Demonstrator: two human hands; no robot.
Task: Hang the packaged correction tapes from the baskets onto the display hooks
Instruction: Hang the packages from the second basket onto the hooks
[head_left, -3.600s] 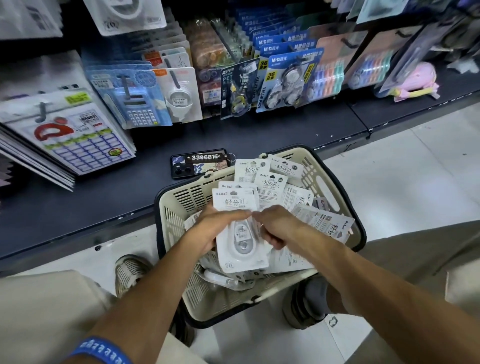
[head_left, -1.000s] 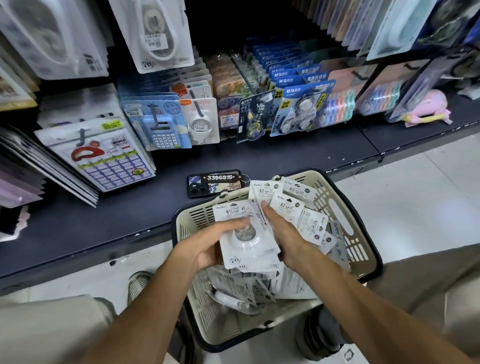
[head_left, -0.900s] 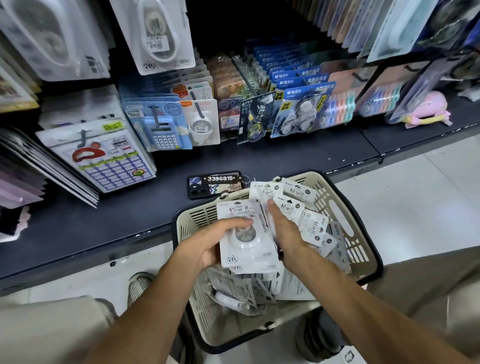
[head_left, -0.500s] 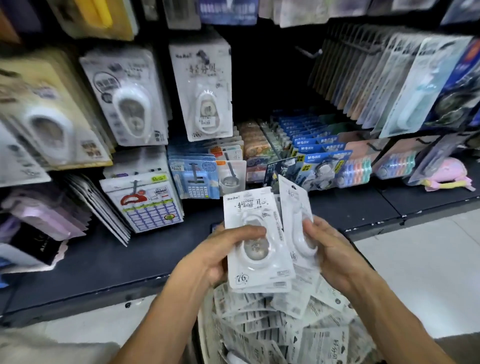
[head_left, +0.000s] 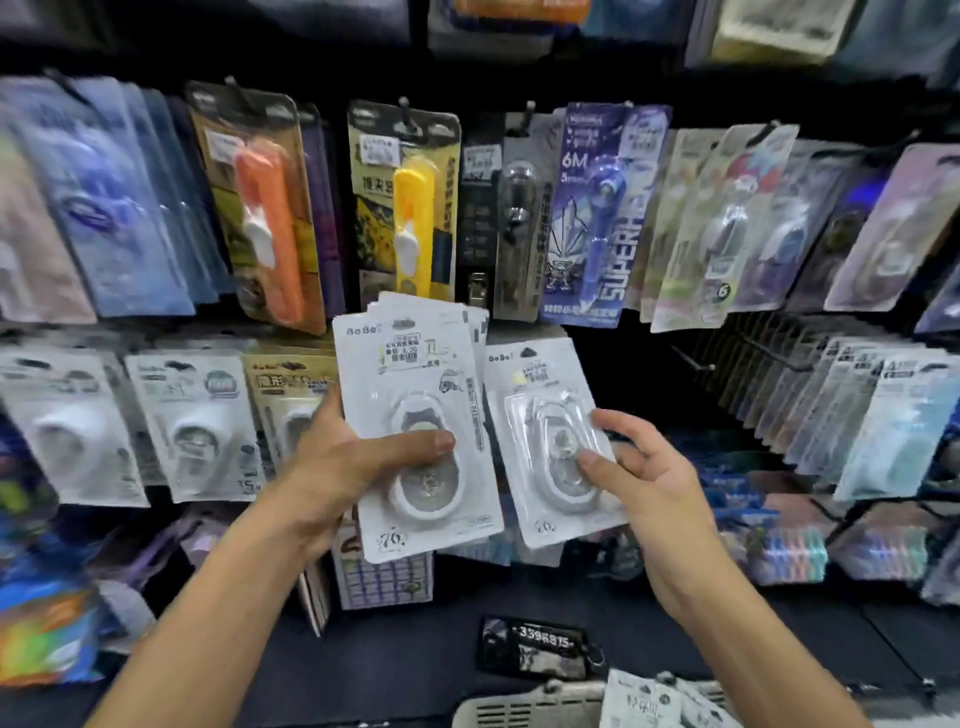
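My left hand (head_left: 337, 467) grips a fanned stack of white correction tape packs (head_left: 410, 384), thumb pressed across the front blister. My right hand (head_left: 641, 478) pinches a single white correction tape pack (head_left: 540, 410) just to the right of the stack. Both are raised in front of the hanging display. A bare display hook (head_left: 691, 359) juts out of the dark gap to the right of the single pack. The beige basket (head_left: 524, 709) with more packs (head_left: 654, 699) shows at the bottom edge.
Rows of hanging packs fill the wall: an orange one (head_left: 270, 228), a yellow one (head_left: 410, 208), a purple one (head_left: 602, 218). Similar white packs (head_left: 192, 431) hang at left. A phone (head_left: 535, 647) lies on the dark shelf (head_left: 395, 665) below my hands.
Both hands rose from the basket up to the display. My right hand drew one pack off the stack and now holds it apart. The view tilted up, leaving the basket at the bottom edge.
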